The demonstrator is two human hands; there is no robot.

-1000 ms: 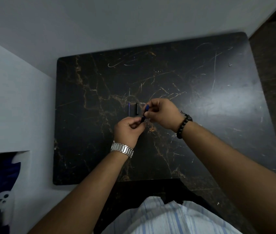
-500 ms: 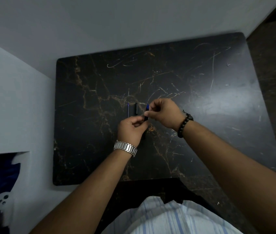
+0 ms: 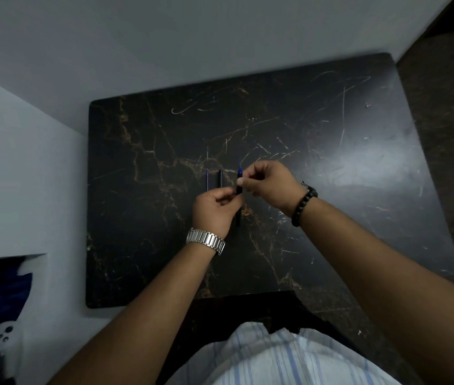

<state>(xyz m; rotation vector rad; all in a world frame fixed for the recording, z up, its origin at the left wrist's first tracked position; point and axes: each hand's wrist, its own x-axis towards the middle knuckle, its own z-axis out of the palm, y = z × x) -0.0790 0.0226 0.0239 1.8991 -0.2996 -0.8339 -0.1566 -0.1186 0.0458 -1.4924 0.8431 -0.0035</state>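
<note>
The pen point(image 3: 239, 190) is slim, with a dark barrel and a blue upper section ending in a fine tip, and it is held roughly upright just above the middle of the table point(image 3: 331, 218). The left hand point(image 3: 214, 209) pinches the barrel with curled fingers, while the right hand point(image 3: 270, 184) pinches the blue section between thumb and forefinger. A thin blue refill point(image 3: 207, 180) and a short black piece point(image 3: 220, 179) lie side by side on the table's middle.
</note>
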